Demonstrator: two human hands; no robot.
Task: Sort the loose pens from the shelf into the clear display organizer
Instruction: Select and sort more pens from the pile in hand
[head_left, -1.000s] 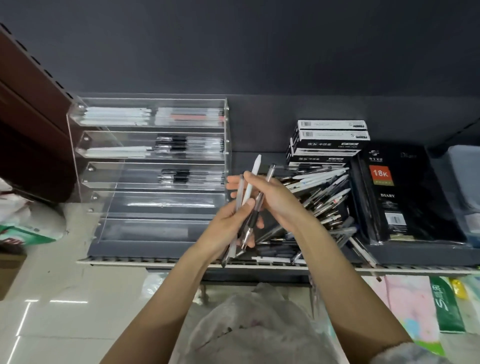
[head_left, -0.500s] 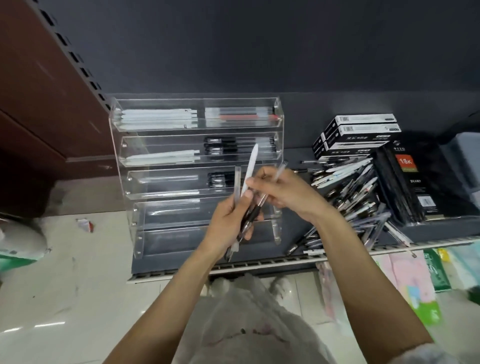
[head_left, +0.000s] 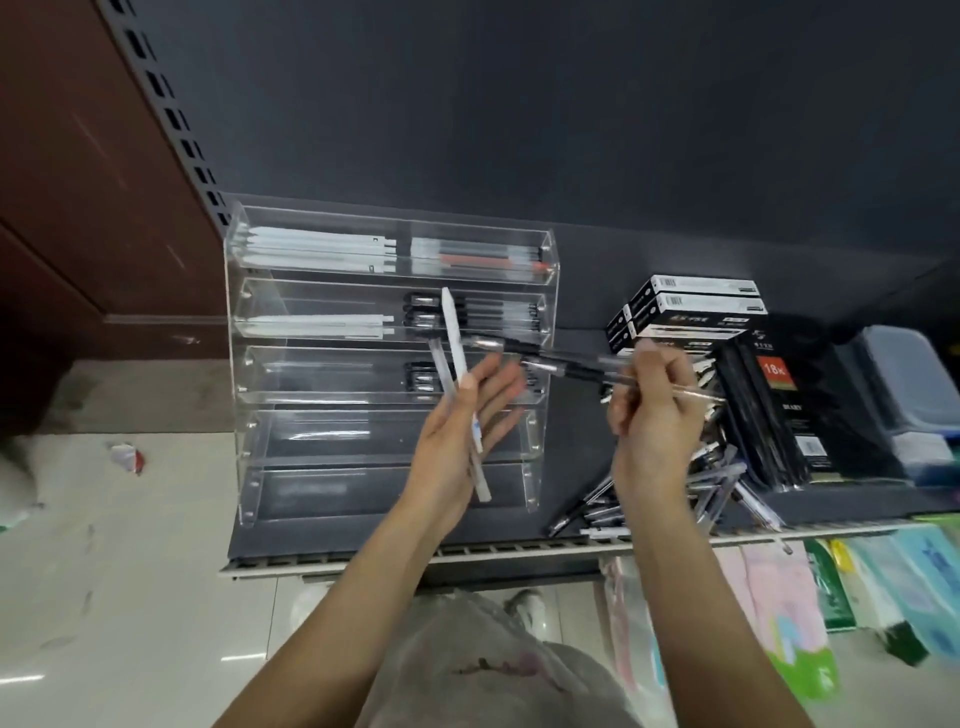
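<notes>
Head view: dark shelf (head_left: 363, 535) over pale tiled floor (head_left: 130, 571); left hand (head_left: 457, 441) gripped white pen (head_left: 457, 358), right hand (head_left: 654, 415) gripped black pens (head_left: 550, 358) w/ clear organizer (head_left: 389, 364) behind.

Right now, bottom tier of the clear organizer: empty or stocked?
Looks empty. The bottom tier of the clear organizer shows only bare acrylic; the upper tiers hold pens.

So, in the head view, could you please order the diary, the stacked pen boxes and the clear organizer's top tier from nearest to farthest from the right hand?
From the right hand:
1. Stacked pen boxes, just above it.
2. Diary, to its right.
3. Top tier of the clear organizer, up and far left.
</notes>
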